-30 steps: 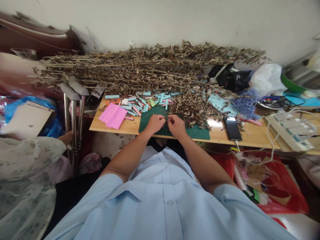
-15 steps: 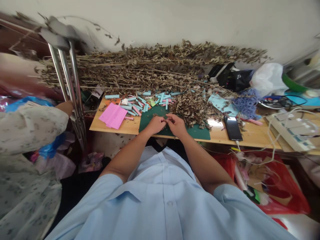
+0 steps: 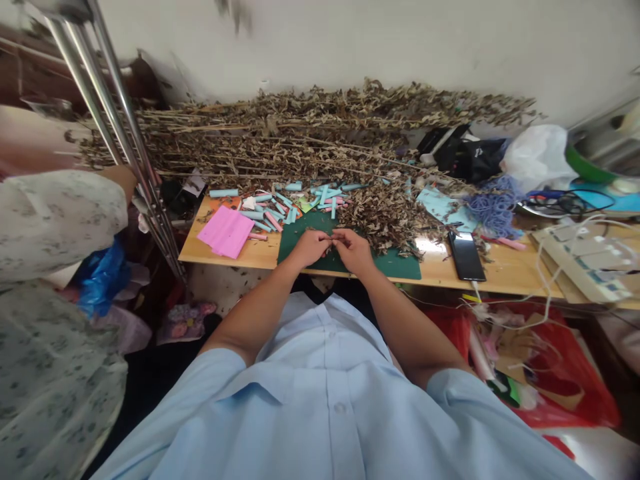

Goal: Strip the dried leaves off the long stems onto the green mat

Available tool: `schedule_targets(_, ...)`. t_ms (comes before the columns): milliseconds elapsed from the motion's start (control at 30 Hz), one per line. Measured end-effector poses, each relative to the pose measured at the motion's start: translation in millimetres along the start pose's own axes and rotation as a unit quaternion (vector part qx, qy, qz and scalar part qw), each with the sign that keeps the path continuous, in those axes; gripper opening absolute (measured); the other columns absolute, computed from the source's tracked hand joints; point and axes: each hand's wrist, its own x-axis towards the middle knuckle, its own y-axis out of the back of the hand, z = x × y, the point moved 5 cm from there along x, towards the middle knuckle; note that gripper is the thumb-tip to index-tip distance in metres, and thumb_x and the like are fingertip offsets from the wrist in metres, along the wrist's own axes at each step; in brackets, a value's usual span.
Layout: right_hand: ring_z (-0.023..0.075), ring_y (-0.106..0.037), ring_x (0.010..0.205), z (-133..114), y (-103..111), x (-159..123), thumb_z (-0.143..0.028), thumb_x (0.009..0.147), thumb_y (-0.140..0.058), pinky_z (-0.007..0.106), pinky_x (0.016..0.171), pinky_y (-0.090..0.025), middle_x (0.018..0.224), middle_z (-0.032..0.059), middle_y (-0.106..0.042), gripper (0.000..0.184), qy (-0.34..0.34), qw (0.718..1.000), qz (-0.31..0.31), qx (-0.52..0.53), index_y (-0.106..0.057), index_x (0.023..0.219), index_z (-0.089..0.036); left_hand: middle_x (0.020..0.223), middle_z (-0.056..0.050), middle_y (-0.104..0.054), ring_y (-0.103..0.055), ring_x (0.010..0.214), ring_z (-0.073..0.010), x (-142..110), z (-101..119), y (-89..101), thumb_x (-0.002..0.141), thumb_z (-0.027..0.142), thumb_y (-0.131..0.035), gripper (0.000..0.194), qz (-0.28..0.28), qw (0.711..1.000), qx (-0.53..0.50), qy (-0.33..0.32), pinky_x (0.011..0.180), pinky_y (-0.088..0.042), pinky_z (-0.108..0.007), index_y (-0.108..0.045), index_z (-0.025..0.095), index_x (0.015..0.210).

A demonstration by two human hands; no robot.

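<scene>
My left hand (image 3: 313, 247) and my right hand (image 3: 352, 251) meet fingertip to fingertip over a dark green mat (image 3: 406, 267). Both have thumb and fingers pinched together; what sits between them is too small to make out. Just right of my right hand, a heap of dry brown leaves (image 3: 383, 217) covers part of the mat. Beyond my left hand lie several small blue and pink paper rolls (image 3: 256, 215), and a stack of pink paper sheets (image 3: 226, 231) rests on the wooden table (image 3: 260, 257).
Bundles of dried stalks (image 3: 300, 143) line the wall. To the right are a phone (image 3: 467, 257) on a cable, purple yarn (image 3: 493, 208) and a power strip (image 3: 585, 260). At left, another person's patterned sleeve (image 3: 60, 220) is beside metal poles (image 3: 107, 100).
The metal poles at left have shifted up and leftward at the top, along with the other person's arm. My hands stay in nearly the same place, fingertips still together.
</scene>
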Motion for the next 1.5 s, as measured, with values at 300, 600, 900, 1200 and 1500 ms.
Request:
schedule_targets(300,0.0217,-0.067,0.085,-3.7,5.8,-0.2,-0.025,0.088,-0.053,0.037,0.087,-0.053,0.096,0.0076,-0.072,0.031,0.048,0.990,0.015,-0.129,-0.066,0.116,-0.021,0.050,0.001,-0.057,-0.051,0.048,-0.0106,2.5,-4.6,-3.4,0.083,0.029,-0.053,0.025,-0.001,1.000,-0.013,0.011,0.050,-0.034,-0.022,-0.069,0.013,0.072)
schedule_targets(600,0.0192,-0.069,0.084,-3.5,1.1,-1.7,-0.030,0.085,-0.061,0.034,0.078,-0.056,0.098,0.0061,-0.073,0.029,0.018,0.999,0.023,-0.017,-0.066,0.112,-0.021,0.050,0.002,-0.056,-0.046,0.045,-0.0082,1.7,-12.4,-8.0,0.084,0.023,-0.052,0.021,-0.002,0.995,-0.083,0.059,0.048,-0.030,-0.021,-0.067,0.013,0.073)
schedule_targets(900,0.0180,-0.068,0.086,0.7,-2.9,-2.1,-0.024,0.084,-0.060,0.032,0.076,-0.056,0.107,0.0059,-0.072,0.042,0.036,0.999,-0.008,0.001,-0.063,0.126,-0.023,0.047,0.003,-0.053,-0.044,0.039,-0.0067,1.7,-18.5,-12.9,0.089,0.032,-0.061,0.024,-0.017,0.982,-0.155,0.108,0.042,-0.028,-0.018,-0.065,0.013,0.076)
schedule_targets(1200,0.0181,-0.067,0.082,-4.7,2.3,-2.8,-0.022,0.084,-0.059,0.034,0.082,-0.056,0.093,0.0032,-0.072,0.034,0.054,0.998,0.015,-0.031,-0.069,0.116,-0.023,0.049,0.003,-0.053,-0.046,0.041,-0.0071,-3.3,-11.6,-11.5,0.082,0.029,-0.070,0.017,-0.049,0.975,-0.184,0.114,0.042,-0.031,-0.017,-0.066,0.013,0.082)
schedule_targets(1500,0.0171,-0.066,0.077,1.8,5.0,-0.1,-0.026,0.082,-0.061,0.033,0.077,-0.057,0.092,0.0040,-0.072,0.035,-0.009,0.999,0.033,0.008,-0.068,0.116,-0.021,0.053,0.003,-0.056,-0.050,0.047,-0.0079,-2.9,-7.6,-5.9,0.081,0.023,-0.062,0.012,-0.020,0.989,-0.114,0.087,0.046,-0.034,-0.019,-0.068,0.013,0.079)
